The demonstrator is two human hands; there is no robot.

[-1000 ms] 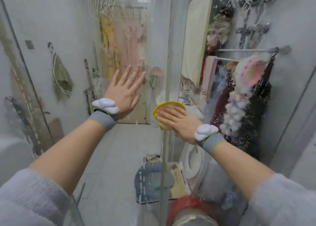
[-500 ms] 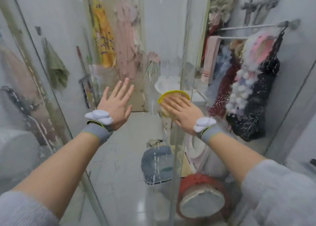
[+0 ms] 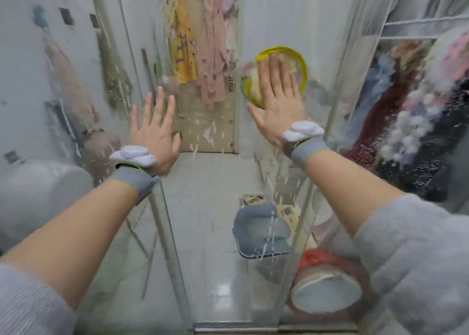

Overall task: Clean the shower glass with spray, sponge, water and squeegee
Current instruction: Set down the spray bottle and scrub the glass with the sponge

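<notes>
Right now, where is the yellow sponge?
In the head view, the sponge is right of centre, pressed against the shower glass under the right hand.

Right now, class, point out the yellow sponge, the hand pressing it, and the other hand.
yellow sponge (image 3: 300,65): head view, on its upper right rim.
right hand (image 3: 278,101): head view, on the back of the hand.
left hand (image 3: 154,131): head view, on the back of the hand.
</notes>
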